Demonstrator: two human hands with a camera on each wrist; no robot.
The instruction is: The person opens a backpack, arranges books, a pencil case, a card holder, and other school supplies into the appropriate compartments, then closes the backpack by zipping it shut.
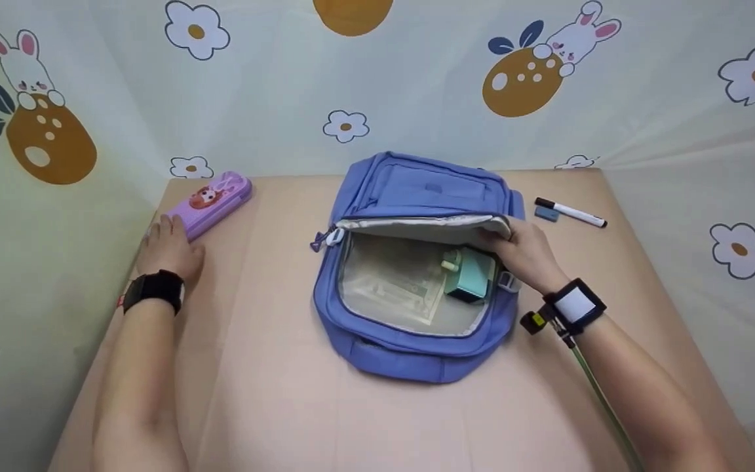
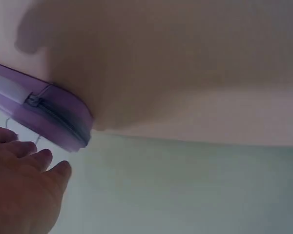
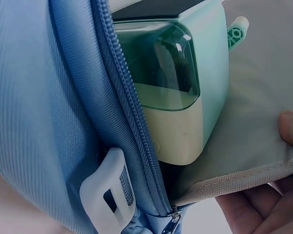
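Observation:
A blue backpack [image 1: 417,357] lies on the table with its main compartment unzipped. My right hand [image 1: 535,255] pinches the edge of its raised flap [image 1: 417,228], thumb on the grey lining and fingers beneath. Inside, against the right wall, sits a mint-green pencil sharpener [image 1: 470,275]; its crank [image 3: 237,33] and clear drawer [image 3: 161,73] show in the right wrist view. At the table's left side, my left hand [image 1: 169,252] reaches the near end of a purple pencil case [image 1: 213,206]. Its fingers are extended along one side, the thumb apart on the other.
A black-and-white marker [image 1: 572,213] and a small blue eraser [image 1: 546,213] lie right of the backpack. Patterned cloth [image 1: 272,85] hangs behind the table [image 1: 272,393] and along both sides. A cable [image 1: 603,400] runs along the right forearm.

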